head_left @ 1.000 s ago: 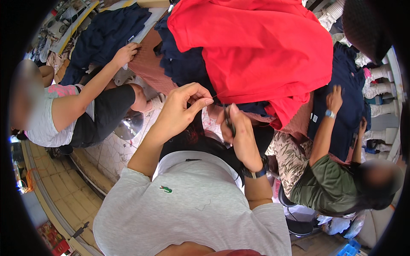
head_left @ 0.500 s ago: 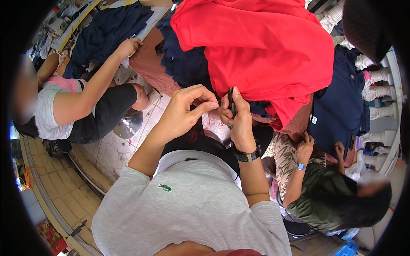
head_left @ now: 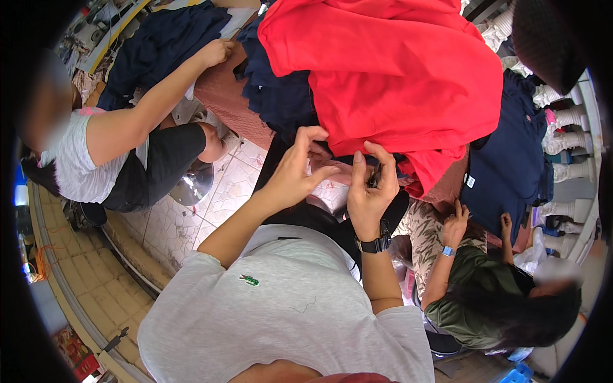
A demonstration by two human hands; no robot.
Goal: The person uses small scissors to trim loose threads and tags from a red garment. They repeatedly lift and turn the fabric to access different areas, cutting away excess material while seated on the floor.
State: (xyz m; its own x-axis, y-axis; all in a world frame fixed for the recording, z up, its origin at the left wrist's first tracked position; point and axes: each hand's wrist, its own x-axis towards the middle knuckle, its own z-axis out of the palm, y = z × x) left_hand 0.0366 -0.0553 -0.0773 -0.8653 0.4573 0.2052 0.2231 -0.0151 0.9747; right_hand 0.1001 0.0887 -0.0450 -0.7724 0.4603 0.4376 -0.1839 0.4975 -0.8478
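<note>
My left hand [head_left: 293, 169] is held up before me, its thumb and fingers apart, with nothing seen between them. Close by on its right, my right hand [head_left: 368, 199] curls round a small dark tool [head_left: 373, 179], mostly hidden in the palm; its exact kind does not show. The index finger and thumb of that hand stand raised. Just beyond both hands, a red garment [head_left: 389, 76] lies heaped on the table, its near edge hanging toward me. Under and left of it are folded navy garments [head_left: 278, 92]. Neither hand clearly grips the red cloth.
A co-worker [head_left: 102, 147] sits at left, reaching to navy cloth [head_left: 163, 48]. Another person in a green shirt [head_left: 479, 300] sits at right with both hands by a navy garment stack [head_left: 504, 156]. Brown cloth [head_left: 227, 96] covers the table. White ribbed tubes [head_left: 568, 137] stand far right.
My hands have moved apart from their near-touching pinch. The left fingers have spread, and the right hand has turned, its fingers lifting around the tool. The left co-worker's arm reaches farther.
</note>
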